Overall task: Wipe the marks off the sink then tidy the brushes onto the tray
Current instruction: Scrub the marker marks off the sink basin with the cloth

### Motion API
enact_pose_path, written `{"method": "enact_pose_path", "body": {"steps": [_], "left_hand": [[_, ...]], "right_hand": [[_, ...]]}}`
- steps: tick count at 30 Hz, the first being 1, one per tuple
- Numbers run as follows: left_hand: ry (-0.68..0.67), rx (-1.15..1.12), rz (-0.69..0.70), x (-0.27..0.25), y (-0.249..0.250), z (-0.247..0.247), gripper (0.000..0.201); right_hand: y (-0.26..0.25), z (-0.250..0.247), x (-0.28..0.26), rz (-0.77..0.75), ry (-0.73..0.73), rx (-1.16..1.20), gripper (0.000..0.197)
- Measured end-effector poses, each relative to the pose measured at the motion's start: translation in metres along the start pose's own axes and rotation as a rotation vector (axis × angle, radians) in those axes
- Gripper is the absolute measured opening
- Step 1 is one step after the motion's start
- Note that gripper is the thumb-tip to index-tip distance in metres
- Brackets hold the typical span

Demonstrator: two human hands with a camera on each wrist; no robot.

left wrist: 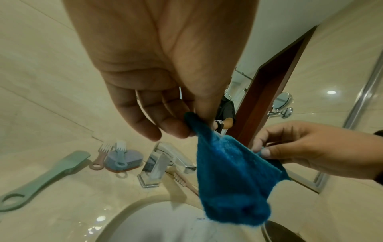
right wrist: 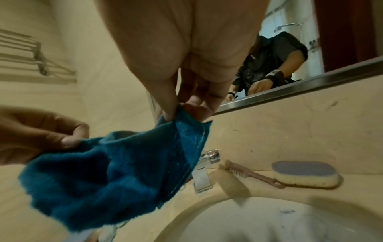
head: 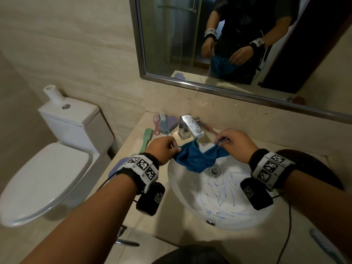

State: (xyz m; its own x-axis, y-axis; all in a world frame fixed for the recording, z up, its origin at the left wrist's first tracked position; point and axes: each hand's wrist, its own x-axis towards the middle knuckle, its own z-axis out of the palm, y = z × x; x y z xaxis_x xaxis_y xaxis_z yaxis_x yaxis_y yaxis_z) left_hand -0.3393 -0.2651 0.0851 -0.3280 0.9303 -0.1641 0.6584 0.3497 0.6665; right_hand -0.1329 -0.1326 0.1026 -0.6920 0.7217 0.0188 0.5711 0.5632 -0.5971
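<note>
2 hands, left hand [head: 162, 149] and right hand [head: 235, 145], pinch blue cloth [head: 198, 159] corners.

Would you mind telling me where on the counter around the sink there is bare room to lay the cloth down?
Bare counter lies left of the sink, nearer than the green brush. Another patch lies along the near edge in front of the basin. Behind the faucet it is crowded: brushes and a sponge to its left, a pink brush and another sponge to its right.
</note>
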Motion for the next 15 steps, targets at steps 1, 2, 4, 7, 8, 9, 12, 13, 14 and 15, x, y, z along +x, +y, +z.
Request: {"method": "enact_pose_path", "body": {"steps": [1, 2, 4, 7, 8, 9, 12, 13, 14, 15], "left_hand": [[0.004, 0.028, -0.012, -0.001, -0.003, -0.001, 0.017], [0.006, 0.047, -0.025, -0.003, -0.005, -0.002, 0.014], [0.004, 0.084, -0.048, -0.005, -0.009, -0.004, 0.013], [-0.016, 0.126, -0.084, -0.006, -0.013, -0.004, 0.016], [-0.028, 0.14, -0.095, -0.006, -0.014, -0.003, 0.016], [-0.048, 0.161, -0.105, -0.007, -0.015, -0.002, 0.017], [-0.176, 0.257, -0.143, -0.012, -0.014, 0.005, 0.026], [-0.219, 0.272, -0.155, -0.012, -0.014, 0.008, 0.033], [-0.248, 0.263, -0.155, -0.013, -0.012, 0.011, 0.042], [-0.255, 0.228, -0.141, -0.013, -0.009, 0.014, 0.053]], "right_hand": [[0.002, -0.002, -0.001, 0.032, 0.023, -0.005, 0.014], [0.005, -0.004, -0.001, 0.058, 0.043, -0.009, 0.014], [0.011, -0.008, 0.001, 0.112, 0.063, -0.015, 0.014], [0.014, -0.012, 0.006, 0.21, 0.063, 0.024, 0.018], [0.011, -0.013, 0.008, 0.222, 0.059, 0.118, 0.02], [0.006, -0.013, 0.009, 0.225, 0.051, 0.237, 0.023], [-0.018, -0.013, 0.009, 0.194, -0.013, 0.54, 0.025], [-0.026, -0.013, 0.009, 0.181, -0.041, 0.609, 0.026], [-0.032, -0.012, 0.01, 0.173, -0.076, 0.677, 0.027], [-0.037, -0.01, 0.01, 0.17, -0.111, 0.731, 0.027]]}}
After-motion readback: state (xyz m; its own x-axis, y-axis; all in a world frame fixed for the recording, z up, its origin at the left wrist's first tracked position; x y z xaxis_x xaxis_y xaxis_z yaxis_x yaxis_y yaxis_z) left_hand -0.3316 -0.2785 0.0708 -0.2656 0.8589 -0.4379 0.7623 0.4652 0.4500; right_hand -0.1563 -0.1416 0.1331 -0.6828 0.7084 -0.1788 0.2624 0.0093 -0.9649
